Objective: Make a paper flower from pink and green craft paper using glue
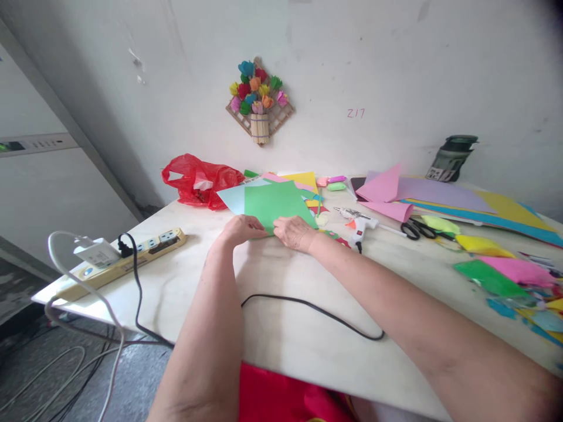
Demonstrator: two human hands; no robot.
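A sheet of green paper (279, 199) lies in front of me, its far part over a light blue sheet (232, 198). My left hand (246, 227) has its fingers closed at the near left edge of the green sheet. Beside it, my right hand (292, 232) is closed on the same near edge, knuckles up. That edge looks slightly turned up between the two hands. Both sets of fingertips are partly hidden. To the right of my right hand lies a white glue gun (361, 225) with an orange part, near several coloured paper scraps (314, 205).
A power strip (158, 241) with plugs and cables sits at the table's left edge. A black cord (303, 300) crosses the front. Black scissors (417, 228), coloured clay packets (486, 246), stacked sheets (440, 192) and a bottle (452, 158) occupy the right. A red plastic bag (197, 181) stands behind.
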